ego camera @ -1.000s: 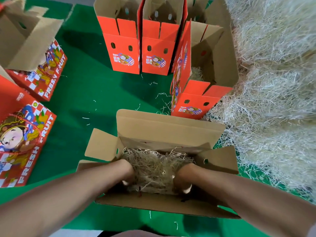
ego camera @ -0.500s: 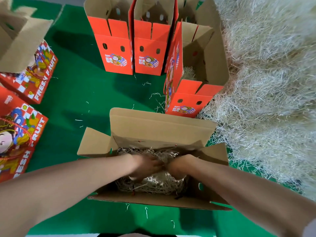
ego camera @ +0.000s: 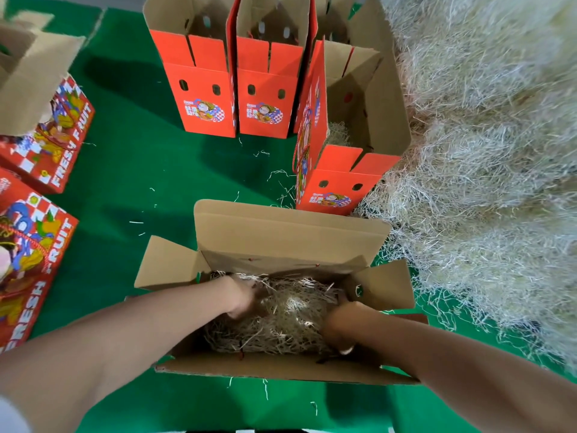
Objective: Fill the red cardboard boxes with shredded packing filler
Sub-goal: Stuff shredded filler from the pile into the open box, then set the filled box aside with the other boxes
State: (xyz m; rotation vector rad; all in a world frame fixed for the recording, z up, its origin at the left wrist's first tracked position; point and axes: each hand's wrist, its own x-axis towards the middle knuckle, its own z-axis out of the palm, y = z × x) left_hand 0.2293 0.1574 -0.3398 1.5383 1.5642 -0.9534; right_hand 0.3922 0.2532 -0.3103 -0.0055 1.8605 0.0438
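Observation:
An open cardboard box (ego camera: 281, 232) stands in front of me on the green mat, flaps spread and brown inside showing. Pale shredded filler (ego camera: 290, 310) covers its bottom. My left hand (ego camera: 240, 296) presses into the filler at the far left of the box, fingers pushed among the strands. At the right end of the box, my right hand (ego camera: 340, 326) is sunk in the filler beside the side flap, its fingers hidden. A large heap of the same filler (ego camera: 484, 182) lies to the right.
Two upright red boxes (ego camera: 206, 98) (ego camera: 265, 98) stand open at the back. A third (ego camera: 340, 182), beside the heap, holds a little filler. Two printed red boxes (ego camera: 59, 132) (ego camera: 28, 251) lie at the left. Loose strands dot the green mat (ego camera: 140, 170).
My hands met at the middle of the filler, then parted: the left went to the far-left corner, the right to the right end. The camera shifted slightly.

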